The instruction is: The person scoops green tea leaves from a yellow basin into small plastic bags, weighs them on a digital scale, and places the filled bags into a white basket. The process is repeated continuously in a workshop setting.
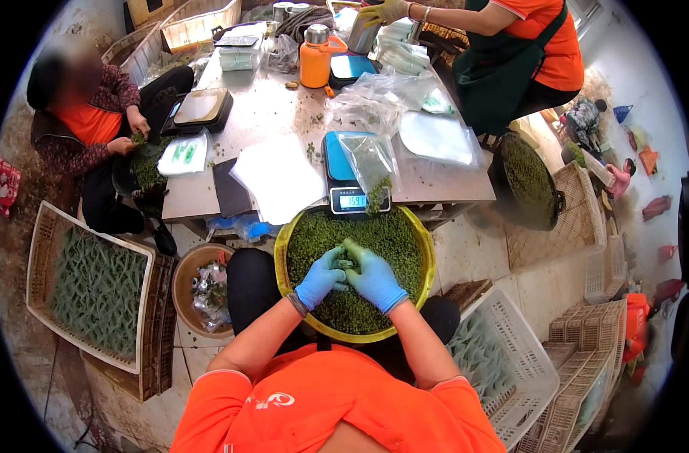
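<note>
Loose, bead-like green sprigs (359, 313) fill much of a round yellow plastic tub (282, 260) set between the person's knees. The blue-gloved left hand (319, 281) and blue-gloved right hand (375, 279) meet above the heap, fingers bent inward and close together, with only a narrow space between them; whether sprigs are pinched there cannot be told.

Judging by what lies about, the work is part done. A cream plastic crate (35, 283) at the left is covered with rows of green-filled packets (99, 291), and a white plastic crate (541, 370) at the right holds paler packets (480, 355). The heap left in the tub is large. On the table's near edge, a clear plastic bag (369, 155) lies across a blue-topped digital scale (335, 170) with a lit display, some green at the bag's lower end; it looks mostly unfilled.

The pale tabletop (261, 98) is sprinkled with green bits and carries a fan of white sheets (278, 177), an orange bottle (314, 64) and more clear plastic. A brown round basin (182, 283) of plastic scraps stands on the stained tiled floor (469, 249). 1 seated co-worker (92, 113) handles greens at the left; another co-worker (563, 53), in a dark apron, is at the far right, near a dark pot of greens (527, 174). Stacked tan crates (586, 332) stand at the lower right.
</note>
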